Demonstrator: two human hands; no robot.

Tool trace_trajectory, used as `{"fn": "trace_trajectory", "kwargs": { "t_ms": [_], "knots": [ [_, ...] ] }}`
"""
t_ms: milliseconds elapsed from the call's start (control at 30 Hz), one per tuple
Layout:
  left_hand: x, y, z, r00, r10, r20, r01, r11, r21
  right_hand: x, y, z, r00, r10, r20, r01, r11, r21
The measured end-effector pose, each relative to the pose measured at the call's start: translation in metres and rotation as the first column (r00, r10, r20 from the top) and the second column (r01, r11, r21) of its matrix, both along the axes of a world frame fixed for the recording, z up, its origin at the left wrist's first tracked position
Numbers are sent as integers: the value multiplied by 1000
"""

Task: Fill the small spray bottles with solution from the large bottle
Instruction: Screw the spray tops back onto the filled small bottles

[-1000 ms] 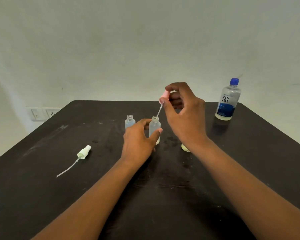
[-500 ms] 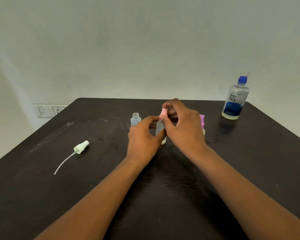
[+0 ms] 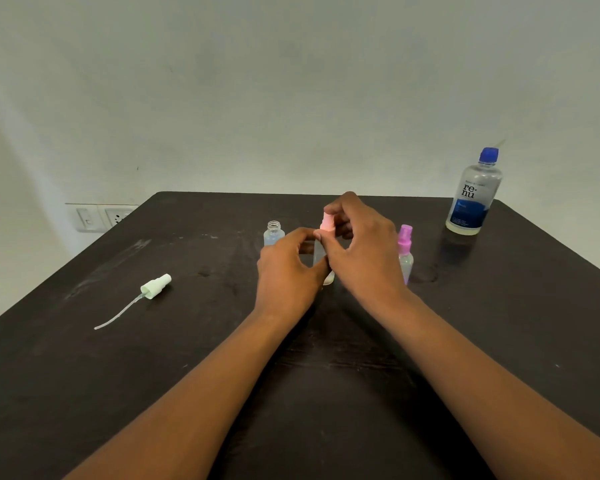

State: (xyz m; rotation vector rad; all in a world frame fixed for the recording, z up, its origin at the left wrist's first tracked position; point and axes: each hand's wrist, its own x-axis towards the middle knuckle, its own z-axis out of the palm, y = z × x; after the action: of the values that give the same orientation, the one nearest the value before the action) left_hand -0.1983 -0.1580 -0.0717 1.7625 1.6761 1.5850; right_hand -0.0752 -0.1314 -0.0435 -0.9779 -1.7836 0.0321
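We're looking down at a dark table (image 3: pixel 84 393), scuffed w/ pale streaks toward its left side, pushed against a plain wall (image 3: pixel 291 81). A switch plate (image 3: pixel 99 217) sits on that wall just past the table's left rear edge.

Next in size, the large bottle (image 3: pixel 473 195): upright at the right rear corner, clear body, blue cap on, blue-and-white label reading "re-nu", well apart from everything else.

Our left hand (image 3: pixel 286 271) is wrapped around the body of the middle spray bottle (image 3: pixel 321 258), fingers curled closed on it, thumb at the front; the bottle stands upright on the table approx. at centre. Our right hand (image 3: pixel 364 251) comes over the top, fingertips pinched on the pink spray cap (image 3: pixel 326 225), which is seated on that bottle's neck. We can't tell whether it's screwed tight.

3 small bottles in all. Just right of the right hand stands 1 w/ a purple spray cap (image 3: pixel 404 237) fitted on it, partly hidden by the hand. Just behind the left hand is the open bottle (image 3: pixel 273 233), upright, no cap, threads showing; liquid level not clear.

Smallest: a white spray cap (image 3: pixel 156 286) lying on its side at the left, well apart from the bottles, its thin dip tube trailing toward us.
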Motion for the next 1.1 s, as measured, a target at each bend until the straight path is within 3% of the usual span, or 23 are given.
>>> {"fn": "trace_trajectory", "kwargs": {
  "t_ms": [700, 1100],
  "knots": [
    [-1, -4, 2, 999, -19, 37, 20, 999, -35, -6, 5, -8, 999, 44, -15, -43, 995, 92],
    [-1, -3, 2, 1000, 2, 12, -1, 1000, -22, -7, 4, -11, 998, 51, -36, -49, 998, 48]
  ]
}}
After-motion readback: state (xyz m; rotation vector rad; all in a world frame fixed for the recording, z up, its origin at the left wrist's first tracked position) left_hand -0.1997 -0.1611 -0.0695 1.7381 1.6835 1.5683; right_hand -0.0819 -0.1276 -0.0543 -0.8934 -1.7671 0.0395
